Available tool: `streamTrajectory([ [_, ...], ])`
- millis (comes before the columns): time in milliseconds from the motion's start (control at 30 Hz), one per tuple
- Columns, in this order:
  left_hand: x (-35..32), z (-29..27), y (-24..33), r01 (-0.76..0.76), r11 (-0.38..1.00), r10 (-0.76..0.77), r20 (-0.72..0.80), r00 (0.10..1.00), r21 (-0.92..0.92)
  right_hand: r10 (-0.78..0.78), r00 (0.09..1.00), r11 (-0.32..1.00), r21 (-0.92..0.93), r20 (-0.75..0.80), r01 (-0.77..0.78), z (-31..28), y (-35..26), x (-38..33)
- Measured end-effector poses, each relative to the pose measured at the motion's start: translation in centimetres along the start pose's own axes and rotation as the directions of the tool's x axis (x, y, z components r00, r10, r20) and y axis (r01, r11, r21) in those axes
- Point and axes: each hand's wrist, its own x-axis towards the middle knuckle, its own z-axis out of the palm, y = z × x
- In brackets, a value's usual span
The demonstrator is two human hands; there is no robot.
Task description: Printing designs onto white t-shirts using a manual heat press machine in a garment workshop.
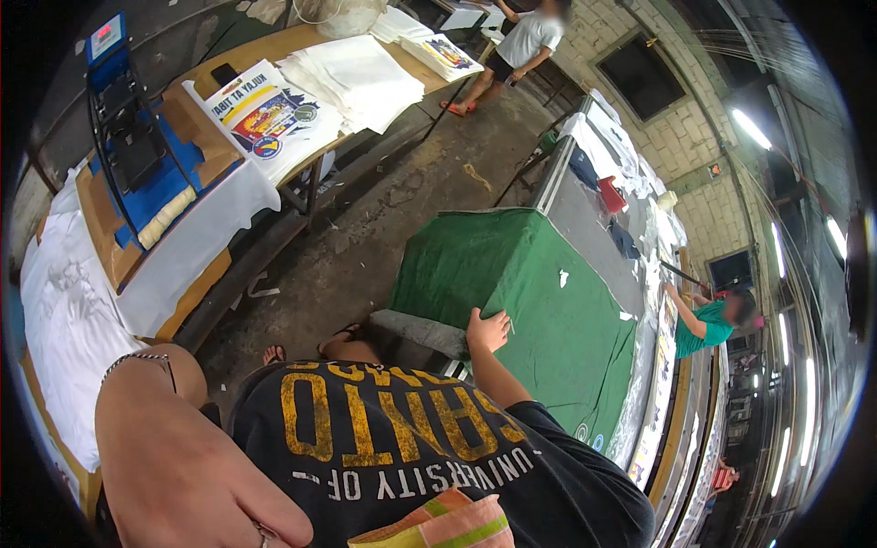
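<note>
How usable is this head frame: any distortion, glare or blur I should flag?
Head view: strong fisheye bending, with a black vignette at the corners; the ceiling tube lights at right are blown out; the left arm sits very close and looms large; the right hand on the green cloth is reasonably sharp.

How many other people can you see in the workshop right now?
2 clearly. One in a grey shirt stands at the far end by the long table; one in a green shirt leans over the printing table on the right. Others may be hidden farther back.
</note>
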Motion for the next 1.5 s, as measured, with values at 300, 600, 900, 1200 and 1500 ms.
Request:
streamTrajectory([
  [300,-0.3,0.1,0.5,0.029,1.000,-0.029,-0.045,0.999,-0.006,-0.007,1.000,1.000,0.008,-0.017,0.008,0.2,0.1,0.0],
  [600,-0.7,0.3,0.0,0.015,0.999,-0.014,-0.004,1.000,0.043,-0.009,1.000,1.000,-0.004,-0.017,0.009,0.4,0.2,0.2],
  [900,0.2,0.2,-0.7,-0.028,0.999,0.028,-0.017,0.999,0.043,-0.018,1.000,0.999,0.026,-0.023,0.019,0.2,0.2,0.0],
  [1200,1.7,0.3,-0.9,-0.084,0.993,0.088,-0.050,0.995,0.085,-0.017,0.999,0.999,0.030,-0.039,0.018,0.5,0.4,0.2],
  [1500,4.1,0.5,-1.2,-0.159,0.976,0.179,-0.131,0.975,0.149,-0.016,0.999,0.999,0.040,-0.031,0.017,0.3,0.4,0.1],
])
